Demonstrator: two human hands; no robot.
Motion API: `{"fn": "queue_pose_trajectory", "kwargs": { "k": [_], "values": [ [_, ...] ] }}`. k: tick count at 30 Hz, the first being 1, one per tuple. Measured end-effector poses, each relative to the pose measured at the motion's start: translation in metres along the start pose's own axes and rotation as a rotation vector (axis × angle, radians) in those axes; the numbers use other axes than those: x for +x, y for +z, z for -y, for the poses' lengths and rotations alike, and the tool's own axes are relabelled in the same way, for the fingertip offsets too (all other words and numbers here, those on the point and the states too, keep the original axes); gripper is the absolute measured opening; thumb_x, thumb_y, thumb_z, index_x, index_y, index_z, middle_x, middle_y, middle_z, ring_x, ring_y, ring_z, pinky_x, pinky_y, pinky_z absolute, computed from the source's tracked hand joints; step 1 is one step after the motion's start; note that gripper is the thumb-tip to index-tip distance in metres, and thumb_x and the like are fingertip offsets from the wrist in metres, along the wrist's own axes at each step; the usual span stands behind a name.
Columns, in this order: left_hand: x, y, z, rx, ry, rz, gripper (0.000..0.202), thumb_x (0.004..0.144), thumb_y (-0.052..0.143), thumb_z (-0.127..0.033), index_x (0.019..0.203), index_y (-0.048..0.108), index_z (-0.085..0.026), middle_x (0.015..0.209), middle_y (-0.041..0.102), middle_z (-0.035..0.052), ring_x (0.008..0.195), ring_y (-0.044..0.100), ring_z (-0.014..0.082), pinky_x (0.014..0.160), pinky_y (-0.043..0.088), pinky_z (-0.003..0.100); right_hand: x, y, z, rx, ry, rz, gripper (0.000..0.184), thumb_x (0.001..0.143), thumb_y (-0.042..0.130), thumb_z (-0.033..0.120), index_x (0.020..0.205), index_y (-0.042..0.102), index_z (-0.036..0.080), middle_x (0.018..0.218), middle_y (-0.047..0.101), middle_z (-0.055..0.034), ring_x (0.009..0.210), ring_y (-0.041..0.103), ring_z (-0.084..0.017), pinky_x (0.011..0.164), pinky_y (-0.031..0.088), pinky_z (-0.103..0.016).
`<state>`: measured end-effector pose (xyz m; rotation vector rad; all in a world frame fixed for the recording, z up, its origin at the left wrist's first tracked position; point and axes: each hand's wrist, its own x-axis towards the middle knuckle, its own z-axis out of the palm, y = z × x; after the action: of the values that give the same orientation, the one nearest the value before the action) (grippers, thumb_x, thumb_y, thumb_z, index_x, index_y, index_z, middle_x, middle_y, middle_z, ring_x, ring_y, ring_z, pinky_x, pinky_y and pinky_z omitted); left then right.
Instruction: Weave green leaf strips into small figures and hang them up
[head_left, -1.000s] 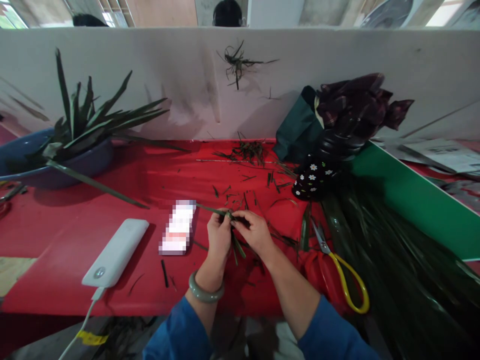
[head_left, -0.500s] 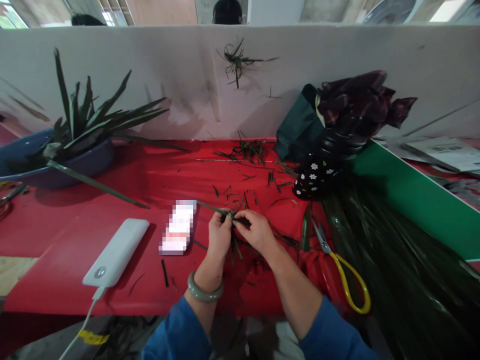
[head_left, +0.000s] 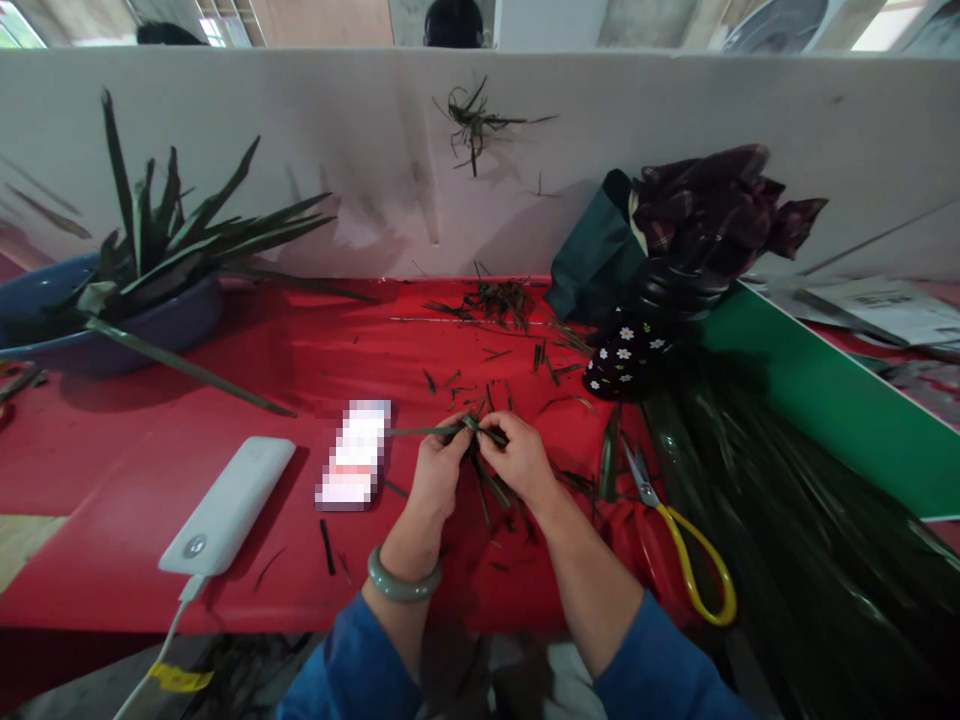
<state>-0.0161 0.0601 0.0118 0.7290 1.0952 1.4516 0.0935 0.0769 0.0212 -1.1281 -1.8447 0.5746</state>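
Between my hands is a small piece woven from green leaf strips (head_left: pixel 470 424), its loose ends hanging below and one long strip reaching left toward the phone. My left hand (head_left: pixel 436 468) pinches it from the left side, thumb and fingers closed. On the other side, my right hand (head_left: pixel 517 458) grips a strip of the same piece between thumb and forefinger. A bangle circles my left wrist. Scissors (head_left: pixel 675 530) with yellow handles lie right of my right forearm, beside a short leaf piece (head_left: pixel 610 455).
A phone (head_left: pixel 354 455) and a white power bank (head_left: pixel 229 505) with a cable lie left. A blue basin (head_left: pixel 165 325) holds long leaves. Leaf scraps (head_left: pixel 495 300) dot the red cloth. Dark long leaves (head_left: pixel 787 540), a green board (head_left: pixel 840 400) and bags (head_left: pixel 600 250) occupy the right.
My right hand has shifted slightly right and up with its strip. The woven piece has turned a little, its long left strip now lying nearly level and its hanging ends slanting right.
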Motion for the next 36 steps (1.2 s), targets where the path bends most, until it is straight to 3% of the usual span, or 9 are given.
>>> {"fn": "queue_pose_trajectory", "kwargs": {
  "k": [3,6,9,12,16,20,26,31,36],
  "values": [
    [0.000,-0.001,-0.001,-0.052,-0.026,0.001,0.030,0.059,0.061,-0.022,0.087,0.060,-0.014,0.079,0.062,0.0033,0.075,0.055,0.0139,0.075,0.039,0.028,0.001,0.000,0.000,0.066,-0.069,-0.016,0.009,0.069,0.046,0.014,0.073,0.053,0.018,0.076,0.057,-0.0035,0.075,0.053,-0.014,0.070,0.043,-0.025],
    [0.000,-0.003,-0.002,0.040,0.010,-0.021,0.025,0.058,0.061,-0.021,0.082,0.060,-0.013,0.077,0.062,0.0029,0.073,0.054,0.0130,0.073,0.039,0.026,0.001,0.000,0.000,0.107,-0.111,-0.013,0.011,0.070,0.045,0.012,0.074,0.053,0.018,0.080,0.057,-0.0043,0.078,0.053,-0.013,0.072,0.043,-0.025],
    [0.000,-0.005,-0.001,0.149,0.027,-0.037,0.022,0.058,0.060,-0.019,0.079,0.061,-0.012,0.071,0.061,0.0019,0.069,0.053,0.0124,0.069,0.039,0.025,0.001,-0.002,-0.001,0.115,-0.128,0.052,0.014,0.071,0.044,0.011,0.075,0.055,0.019,0.080,0.058,-0.0039,0.077,0.054,-0.013,0.072,0.044,-0.026],
    [0.001,-0.007,0.001,0.122,0.001,0.017,0.019,0.058,0.060,-0.020,0.075,0.059,-0.013,0.066,0.058,0.0001,0.065,0.052,0.0110,0.065,0.039,0.023,0.001,-0.002,-0.001,0.125,-0.139,0.104,0.016,0.070,0.043,0.010,0.075,0.055,0.019,0.079,0.058,-0.0033,0.077,0.054,-0.013,0.072,0.044,-0.027],
    [0.002,-0.009,0.003,0.046,-0.005,0.011,0.016,0.058,0.059,-0.019,0.073,0.055,-0.013,0.064,0.055,-0.0023,0.059,0.049,0.0081,0.061,0.038,0.021,0.001,-0.001,0.000,0.099,-0.135,0.074,0.015,0.070,0.044,0.010,0.075,0.055,0.019,0.081,0.056,-0.0039,0.079,0.053,-0.013,0.074,0.044,-0.027],
    [0.003,-0.010,0.003,0.110,0.035,-0.036,0.013,0.056,0.057,-0.015,0.069,0.055,-0.013,0.061,0.053,-0.0036,0.056,0.047,0.0063,0.056,0.036,0.018,0.001,0.000,0.000,0.070,-0.104,0.069,0.012,0.070,0.046,0.012,0.075,0.055,0.019,0.077,0.054,-0.0037,0.076,0.052,-0.013,0.071,0.044,-0.026],
    [0.000,-0.008,-0.001,0.180,0.074,-0.070,0.012,0.058,0.055,-0.015,0.070,0.056,-0.013,0.063,0.055,-0.0021,0.057,0.048,0.0077,0.057,0.038,0.019,0.000,0.001,-0.004,0.139,0.035,0.106,0.022,0.071,0.051,0.016,0.092,0.053,0.017,0.083,0.057,-0.0044,0.075,0.054,-0.013,0.069,0.046,-0.026],
    [0.001,-0.009,0.000,0.283,0.118,-0.054,0.014,0.061,0.054,-0.021,0.072,0.059,-0.014,0.060,0.056,-0.0016,0.057,0.049,0.0098,0.057,0.039,0.021,0.000,0.001,-0.005,0.104,-0.078,0.128,0.020,0.075,0.045,0.014,0.089,0.058,0.019,0.088,0.056,-0.0054,0.085,0.053,-0.013,0.078,0.043,-0.028],
    [0.001,-0.012,0.001,0.359,0.144,-0.021,0.017,0.064,0.053,-0.024,0.075,0.062,-0.014,0.065,0.059,0.0010,0.063,0.051,0.0122,0.060,0.040,0.022,0.000,0.000,-0.007,0.040,-0.086,0.155,0.023,0.076,0.045,0.016,0.096,0.056,0.020,0.091,0.056,-0.0058,0.086,0.052,-0.014,0.078,0.043,-0.029]
  ]
}}
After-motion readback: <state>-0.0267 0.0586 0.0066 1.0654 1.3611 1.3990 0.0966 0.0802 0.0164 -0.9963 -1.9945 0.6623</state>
